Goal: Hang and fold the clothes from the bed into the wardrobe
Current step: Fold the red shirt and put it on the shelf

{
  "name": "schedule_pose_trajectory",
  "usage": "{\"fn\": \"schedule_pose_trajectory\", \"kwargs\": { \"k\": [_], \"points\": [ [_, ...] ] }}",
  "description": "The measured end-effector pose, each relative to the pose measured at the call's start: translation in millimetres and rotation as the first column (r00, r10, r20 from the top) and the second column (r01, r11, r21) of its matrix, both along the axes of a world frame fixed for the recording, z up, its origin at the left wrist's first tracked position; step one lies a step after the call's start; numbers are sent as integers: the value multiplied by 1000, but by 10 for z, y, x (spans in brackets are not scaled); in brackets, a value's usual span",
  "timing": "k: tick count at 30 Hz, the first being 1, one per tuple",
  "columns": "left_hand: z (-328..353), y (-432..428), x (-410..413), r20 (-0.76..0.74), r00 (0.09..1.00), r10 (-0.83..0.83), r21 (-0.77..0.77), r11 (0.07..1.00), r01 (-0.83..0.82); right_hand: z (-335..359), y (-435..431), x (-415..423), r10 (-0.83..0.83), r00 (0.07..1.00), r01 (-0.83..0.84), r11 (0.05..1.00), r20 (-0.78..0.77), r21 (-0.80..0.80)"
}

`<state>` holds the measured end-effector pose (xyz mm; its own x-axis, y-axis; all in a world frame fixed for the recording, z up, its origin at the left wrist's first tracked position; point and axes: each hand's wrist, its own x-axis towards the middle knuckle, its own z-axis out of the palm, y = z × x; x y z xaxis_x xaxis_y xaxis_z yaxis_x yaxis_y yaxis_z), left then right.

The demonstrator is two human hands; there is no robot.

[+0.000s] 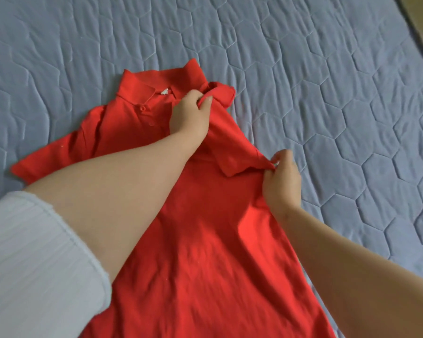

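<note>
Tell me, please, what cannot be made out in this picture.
Head view only:
- Hem of the red polo shirt: cut off by the bottom edge.
- Shirt's front under the left forearm: hidden by it.
- Fingers of the left hand: partly buried in the fabric.
- Wardrobe: outside the frame.

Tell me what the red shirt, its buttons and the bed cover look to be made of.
The red shirt looks like matte knit cloth, likely cotton; it creases and drapes softly. The buttons look smooth, hard and faintly shiny, probably plastic. The bed cover is padded quilted fabric, matte blue-grey, with stitched lines puffing it into cells; its fibre cannot be told.
</note>
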<state>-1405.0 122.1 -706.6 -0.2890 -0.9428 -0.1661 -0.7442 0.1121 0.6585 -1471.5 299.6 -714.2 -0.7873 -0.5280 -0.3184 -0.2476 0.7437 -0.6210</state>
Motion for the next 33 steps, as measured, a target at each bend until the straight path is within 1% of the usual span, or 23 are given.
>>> {"fn": "schedule_pose_trajectory", "kwargs": {
  "k": [1, 2, 4, 5, 6, 8, 10, 11, 13, 16, 19, 21, 22, 23, 24, 25, 26, 27, 29, 30, 31, 32, 33],
  "points": [
    [-44, 1, 36, 70, 997, 17, 40, 999, -20, -5, -30, -15, -63, 997, 62, 998, 43, 32],
    [-109, 6, 78, 161, 987, 25, 105, 994, -43, -17, -49, -22, -83, 994, 76, 992, 71, 96],
    [-196, 53, 169, 275, 961, 8, 210, 975, -69, -22, -58, 10, -43, 999, 33, 958, 27, 284],
    [-206, 91, 226, 268, 963, -8, 195, 980, -46, -33, -44, 43, 38, 998, -18, 935, -51, 353],
    [-210, 132, 292, 231, 973, -26, 142, 990, -8, -47, -29, 98, 148, 979, -87, 924, -141, 373],
    [-198, 239, 464, 108, 994, -33, 19, 999, 31, -102, -17, 264, 392, 871, -294, 899, -296, 326],
    [-174, 369, 681, -1, 1000, 11, -19, 1000, -11, -124, -71, 461, 517, 778, -444, 854, -358, 269],
    [-163, 435, 810, -37, 999, 41, -12, 999, -41, -114, -115, 562, 555, 758, -496, 831, -342, 250],
    [-176, 546, 1104, -59, 990, 130, 4, 992, -130, -85, -236, 778, 635, 749, -593, 769, -186, 239],
    [-263, 575, 1578, -11, 922, 387, 12, 922, -387, -120, -408, 1091, 705, 706, -703, 685, 69, 192],
    [-305, 481, 2017, 132, 731, 670, -3, 738, -675, -181, -556, 1353, 708, 676, -736, 663, 203, 137],
    [-326, 354, 2261, 233, 572, 786, 114, 562, -819, -242, -639, 1474, 670, 697, -713, 687, 255, 143],
    [-389, 258, 2386, 270, 474, 838, 228, 423, -877, -268, -680, 1528, 649, 710, -698, 699, 272, 155],
    [-406, 170, 2485, 269, 371, 889, 391, 251, -886, -298, -719, 1580, 635, 716, -691, 703, 290, 169],
    [-412, 114, 2550, 212, 269, 940, 562, 108, -820, -331, -750, 1622, 624, 717, -690, 698, 309, 190],
    [-444, 66, 2611, 166, 217, 962, 700, 40, -713, -355, -771, 1650, 618, 714, -693, 690, 328, 209],
    [-438, 41, 2654, 130, 194, 972, 790, 17, -613, -376, -789, 1675, 613, 710, -698, 679, 347, 226],
    [-435, 10, 2689, 83, 177, 981, 826, 32, -563, -393, -804, 1688, 608, 707, -701, 671, 360, 241],
    [-395, -62, 2747, -20, 77, 997, 882, 54, -468, -418, -817, 1707, 601, 708, -701, 662, 371, 266],
    [-377, -110, 2746, -60, 50, 997, 881, 77, -467, -424, -820, 1714, 597, 709, -700, 658, 375, 278],
    [-376, -146, 2740, -123, 37, 992, 850, 124, -513, -426, -822, 1716, 592, 710, -700, 655, 381, 287],
    [-368, -167, 2731, -226, 50, 973, 769, 210, -603, -427, -823, 1718, 587, 710, -699, 652, 388, 293],
    [-346, -193, 2714, -308, 168, 937, 601, 328, -729, -426, -828, 1722, 585, 709, -700, 650, 394, 296]
  ]
}}
